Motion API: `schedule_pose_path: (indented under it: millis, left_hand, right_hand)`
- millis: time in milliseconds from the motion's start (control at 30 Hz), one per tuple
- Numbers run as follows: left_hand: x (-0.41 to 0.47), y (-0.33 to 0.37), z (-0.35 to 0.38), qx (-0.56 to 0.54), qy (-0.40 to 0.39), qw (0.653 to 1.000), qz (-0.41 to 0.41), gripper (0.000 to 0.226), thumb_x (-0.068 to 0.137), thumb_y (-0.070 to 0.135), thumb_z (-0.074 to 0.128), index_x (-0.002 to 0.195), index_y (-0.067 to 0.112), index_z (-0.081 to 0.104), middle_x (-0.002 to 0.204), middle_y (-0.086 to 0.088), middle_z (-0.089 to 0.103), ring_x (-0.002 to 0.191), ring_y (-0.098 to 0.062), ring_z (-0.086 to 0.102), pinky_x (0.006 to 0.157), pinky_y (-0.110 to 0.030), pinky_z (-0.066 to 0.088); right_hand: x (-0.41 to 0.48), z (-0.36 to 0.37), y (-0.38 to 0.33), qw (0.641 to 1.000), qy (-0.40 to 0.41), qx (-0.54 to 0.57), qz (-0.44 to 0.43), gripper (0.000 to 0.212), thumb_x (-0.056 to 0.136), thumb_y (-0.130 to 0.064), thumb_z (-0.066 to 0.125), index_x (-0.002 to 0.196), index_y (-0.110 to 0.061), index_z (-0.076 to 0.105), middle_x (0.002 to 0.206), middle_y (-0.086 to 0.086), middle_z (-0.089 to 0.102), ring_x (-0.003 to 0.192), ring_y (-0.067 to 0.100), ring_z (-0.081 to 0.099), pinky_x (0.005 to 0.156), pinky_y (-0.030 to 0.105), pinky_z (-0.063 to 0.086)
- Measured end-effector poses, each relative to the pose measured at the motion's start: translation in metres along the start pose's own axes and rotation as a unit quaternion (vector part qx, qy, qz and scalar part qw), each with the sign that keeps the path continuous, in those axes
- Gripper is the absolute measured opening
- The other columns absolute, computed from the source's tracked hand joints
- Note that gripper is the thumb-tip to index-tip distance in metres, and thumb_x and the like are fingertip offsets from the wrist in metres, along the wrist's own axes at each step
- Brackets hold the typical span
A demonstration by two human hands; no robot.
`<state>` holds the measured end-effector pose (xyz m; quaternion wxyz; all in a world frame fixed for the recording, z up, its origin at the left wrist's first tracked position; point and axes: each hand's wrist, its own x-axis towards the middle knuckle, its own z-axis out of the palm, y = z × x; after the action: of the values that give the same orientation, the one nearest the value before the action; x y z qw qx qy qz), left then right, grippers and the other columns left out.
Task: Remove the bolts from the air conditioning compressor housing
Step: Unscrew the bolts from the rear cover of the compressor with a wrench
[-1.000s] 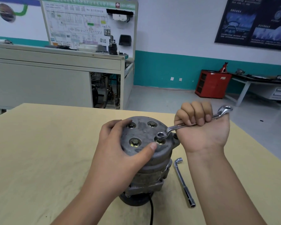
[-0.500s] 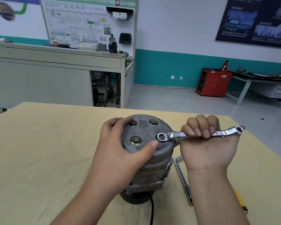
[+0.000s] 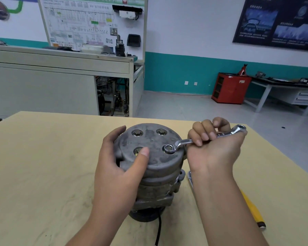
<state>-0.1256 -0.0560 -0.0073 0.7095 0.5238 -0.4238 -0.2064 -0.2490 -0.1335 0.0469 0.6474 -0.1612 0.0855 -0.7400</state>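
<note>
A grey compressor housing stands upright on the wooden table. Its round top carries several bolts, two at the back. My left hand wraps the housing's left side, thumb lying over the front-left bolt. A silver ring wrench sits with its ring end over the front-right bolt. My right hand grips the wrench shaft, fingers curled over it, right of the housing.
A second metal wrench lies on the table under my right forearm, beside a yellow-handled tool. A black cable trails from the housing base toward me. Cabinets, a red cabinet and benches stand far behind.
My right hand swung the wrench handle toward me and then back away, ring end staying on the front-right bolt. My left thumb slid from the housing's front edge onto the front-left bolt.
</note>
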Motion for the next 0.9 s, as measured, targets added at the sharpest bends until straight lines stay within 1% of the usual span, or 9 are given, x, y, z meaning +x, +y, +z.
schedule_pose_path:
  millis: [133,233,300,367,467,567,667,833,900]
  left_hand:
    - [0.0,-0.002,0.0,0.004,-0.005,1.0,0.001,0.047,0.066,0.043,0.064,0.112,0.048,0.052,0.106,0.034,0.056,0.095,0.01,0.058,0.066,-0.002,0.044]
    - [-0.001,-0.003,0.001,0.007,-0.01,1.0,0.004,0.044,0.067,0.043,0.064,0.108,0.05,0.052,0.106,0.026,0.057,0.097,0.005,0.06,0.069,-0.007,0.046]
    - [-0.002,-0.005,0.003,-0.006,-0.002,1.0,0.011,0.044,0.066,0.042,0.065,0.108,0.048,0.053,0.104,0.027,0.059,0.096,0.005,0.06,0.069,-0.007,0.047]
    - [-0.002,-0.006,0.003,-0.03,0.003,0.999,0.018,0.053,0.062,0.044,0.069,0.112,0.044,0.053,0.103,0.031,0.061,0.095,0.007,0.061,0.067,-0.005,0.046]
    - [-0.002,-0.006,0.002,-0.06,-0.022,0.998,0.02,0.068,0.056,0.052,0.067,0.12,0.045,0.048,0.109,0.035,0.059,0.098,0.008,0.061,0.07,-0.005,0.047]
    - [-0.002,-0.007,-0.001,-0.064,-0.063,0.996,0.018,0.059,0.056,0.051,0.067,0.111,0.051,0.046,0.107,0.029,0.061,0.092,0.001,0.065,0.067,-0.01,0.05]
    - [0.0,-0.008,-0.003,-0.041,-0.08,0.996,0.027,0.052,0.057,0.052,0.065,0.105,0.053,0.047,0.106,0.029,0.06,0.091,0.002,0.065,0.066,-0.01,0.049]
    - [-0.002,-0.009,-0.001,-0.033,-0.075,0.996,0.034,0.051,0.055,0.05,0.066,0.103,0.051,0.05,0.108,0.024,0.059,0.095,0.0,0.063,0.068,-0.009,0.048]
    - [-0.004,-0.01,0.0,-0.027,-0.071,0.997,0.035,0.052,0.054,0.051,0.066,0.104,0.05,0.05,0.111,0.02,0.059,0.098,-0.003,0.063,0.071,-0.012,0.049]
  right_hand:
    - [0.001,-0.003,-0.002,0.999,-0.026,0.005,0.027,0.065,0.098,-0.057,0.012,0.067,-0.011,0.047,0.041,-0.004,0.024,0.034,0.009,0.024,0.033,0.014,0.021]
    - [0.0,-0.002,-0.004,1.0,0.007,0.005,-0.015,0.06,0.099,-0.055,0.016,0.078,-0.012,0.052,0.044,-0.004,0.027,0.035,0.008,0.027,0.034,0.014,0.023]
    - [-0.003,-0.001,-0.003,0.999,0.015,-0.006,-0.051,0.056,0.1,-0.053,0.017,0.081,-0.014,0.052,0.045,-0.004,0.028,0.036,0.008,0.027,0.035,0.014,0.023]
    - [-0.004,-0.002,-0.002,0.998,0.006,-0.016,-0.063,0.055,0.1,-0.053,0.016,0.078,-0.015,0.049,0.046,-0.004,0.026,0.038,0.009,0.025,0.036,0.015,0.022]
    - [-0.003,-0.002,-0.005,0.999,-0.006,-0.023,-0.04,0.057,0.099,-0.056,0.015,0.066,-0.016,0.039,0.045,-0.004,0.023,0.036,0.01,0.021,0.036,0.015,0.021]
    - [0.002,-0.002,-0.008,0.999,-0.006,-0.037,-0.019,0.06,0.097,-0.059,0.014,0.06,-0.016,0.032,0.043,-0.004,0.019,0.034,0.011,0.017,0.035,0.013,0.018]
    - [0.008,-0.002,-0.008,0.999,0.006,-0.05,-0.009,0.06,0.097,-0.059,0.013,0.059,-0.016,0.029,0.043,-0.004,0.018,0.033,0.011,0.016,0.034,0.014,0.016]
    - [0.02,0.001,-0.009,0.996,0.03,-0.078,0.019,0.061,0.098,-0.058,0.013,0.056,-0.016,0.027,0.042,-0.005,0.017,0.031,0.01,0.016,0.033,0.013,0.015]
    - [0.024,0.003,-0.01,0.995,0.037,-0.091,0.031,0.061,0.098,-0.058,0.013,0.056,-0.016,0.026,0.041,-0.005,0.017,0.031,0.01,0.015,0.032,0.013,0.015]
